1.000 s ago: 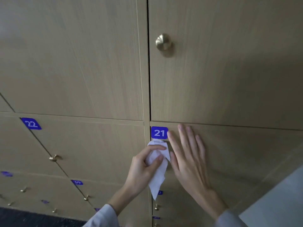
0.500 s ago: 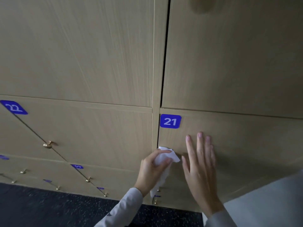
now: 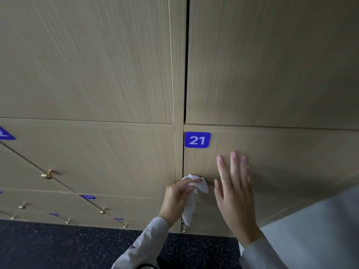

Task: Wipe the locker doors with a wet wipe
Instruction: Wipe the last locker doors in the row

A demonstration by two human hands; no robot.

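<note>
A wall of light wooden locker doors fills the view. The door with the blue label 21 [image 3: 197,139] has its panel [image 3: 291,152] at the lower right. My left hand [image 3: 175,200] pinches a crumpled white wet wipe [image 3: 194,193] against the left edge of that door, below the label; the wipe's tail hangs down. My right hand [image 3: 235,189] lies flat on the same door, fingers straight and pointing up, just right of the wipe.
Brass knobs [image 3: 47,174] stick out of the doors at the lower left, beside further blue number labels [image 3: 5,133]. A dark vertical gap [image 3: 186,65] runs between the upper doors. Dark speckled floor [image 3: 58,247] lies below. A pale grey surface [image 3: 320,230] rises at the lower right.
Both hands have slid down door 21, away from the label, the left hand keeping the wipe. The view has tilted down, so the upper knob is gone and the floor shows.
</note>
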